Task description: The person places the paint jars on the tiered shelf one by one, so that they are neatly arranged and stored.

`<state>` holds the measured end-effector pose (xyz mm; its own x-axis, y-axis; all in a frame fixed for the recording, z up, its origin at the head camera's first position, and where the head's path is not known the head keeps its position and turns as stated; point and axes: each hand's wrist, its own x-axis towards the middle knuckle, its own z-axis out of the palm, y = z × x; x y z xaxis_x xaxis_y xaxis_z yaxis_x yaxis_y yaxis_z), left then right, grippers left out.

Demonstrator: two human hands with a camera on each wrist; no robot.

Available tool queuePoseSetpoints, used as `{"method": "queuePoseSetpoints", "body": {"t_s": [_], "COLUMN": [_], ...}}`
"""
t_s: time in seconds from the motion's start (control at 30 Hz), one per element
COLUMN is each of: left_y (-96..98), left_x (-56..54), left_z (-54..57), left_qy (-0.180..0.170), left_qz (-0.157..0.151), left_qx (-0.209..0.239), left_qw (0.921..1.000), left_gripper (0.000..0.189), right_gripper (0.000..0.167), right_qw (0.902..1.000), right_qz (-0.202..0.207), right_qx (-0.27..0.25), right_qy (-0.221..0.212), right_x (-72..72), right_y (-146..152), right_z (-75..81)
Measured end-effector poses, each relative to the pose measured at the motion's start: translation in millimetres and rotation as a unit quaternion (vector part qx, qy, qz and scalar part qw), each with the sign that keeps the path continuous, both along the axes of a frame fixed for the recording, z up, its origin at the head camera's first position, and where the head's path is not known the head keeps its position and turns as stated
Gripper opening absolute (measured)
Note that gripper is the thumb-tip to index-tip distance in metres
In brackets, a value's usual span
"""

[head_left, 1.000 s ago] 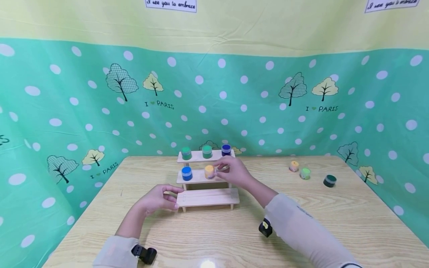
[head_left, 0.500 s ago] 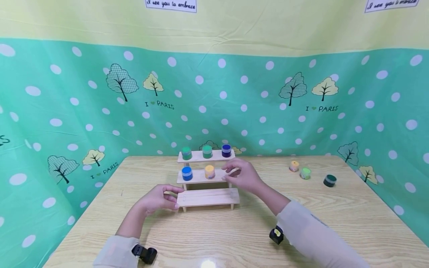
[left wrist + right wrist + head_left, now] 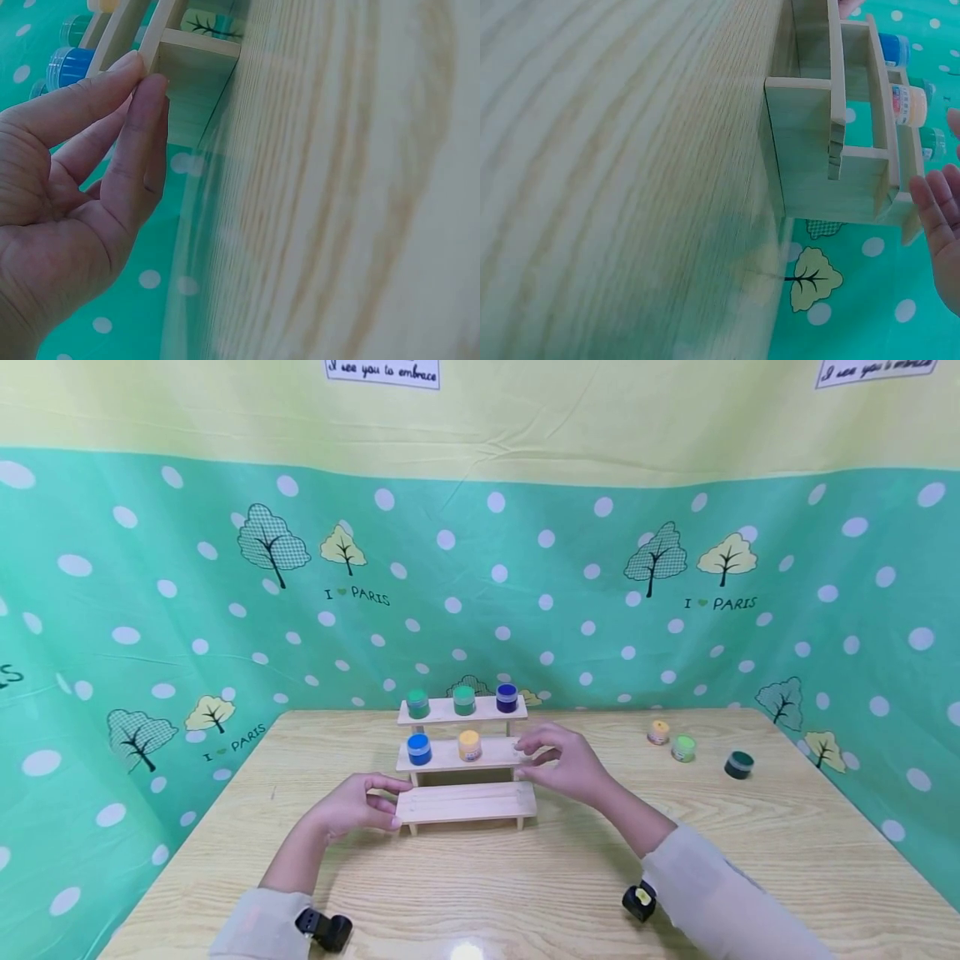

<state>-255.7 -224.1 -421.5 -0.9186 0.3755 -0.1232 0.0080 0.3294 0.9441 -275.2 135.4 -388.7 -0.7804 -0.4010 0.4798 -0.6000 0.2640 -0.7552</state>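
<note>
A three-step wooden display rack point(image 3: 467, 803) stands mid-table. My left hand point(image 3: 354, 807) pinches the left end of its bottom step; in the left wrist view the thumb and fingertips point(image 3: 151, 86) meet at the board's edge. My right hand point(image 3: 564, 763) is beside the right end of the middle step, fingers spread and holding nothing. On the middle step sit a blue paint jar point(image 3: 418, 748) at the left and a yellow-orange paint jar point(image 3: 469, 745) at the centre. Along the top step are two green jars point(image 3: 463, 700) and a dark blue jar point(image 3: 506, 697).
On the table's right side stand an orange jar point(image 3: 657, 732), a light green jar point(image 3: 683, 748) and a dark green jar point(image 3: 738, 765). A dotted green curtain point(image 3: 546, 602) hangs behind the wooden table point(image 3: 480, 893).
My right hand has drawn away from the yellow-orange jar, moving right and slightly down to the end of the middle step. The jar stays on the step; my left hand has stayed put.
</note>
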Motion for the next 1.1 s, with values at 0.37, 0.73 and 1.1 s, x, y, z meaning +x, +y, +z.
{"method": "queuePoseSetpoints", "body": {"t_s": [0.37,0.73,1.1], "left_y": [-0.2,-1.7,0.2], "left_x": [-1.0,-1.1,0.2], "left_z": [-1.8,-3.3,0.1], "left_qy": [0.0,-0.001,-0.001], "left_qz": [-0.004,0.0,0.005], "left_qx": [0.004,-0.002,-0.007], "left_qw": [1.0,1.0,1.0], "left_gripper": [0.059,0.057,0.058], "right_gripper": [0.037,0.048,0.058], "right_qw": [0.9994,0.9976,0.9942], "right_qz": [-0.007,-0.001,-0.036], "right_qx": [0.032,0.069,0.102], "right_qy": [0.005,0.0,-0.006], "right_x": [9.2,13.7,16.7], "right_y": [26.3,54.3,84.1], "right_z": [4.5,10.4,14.3]}}
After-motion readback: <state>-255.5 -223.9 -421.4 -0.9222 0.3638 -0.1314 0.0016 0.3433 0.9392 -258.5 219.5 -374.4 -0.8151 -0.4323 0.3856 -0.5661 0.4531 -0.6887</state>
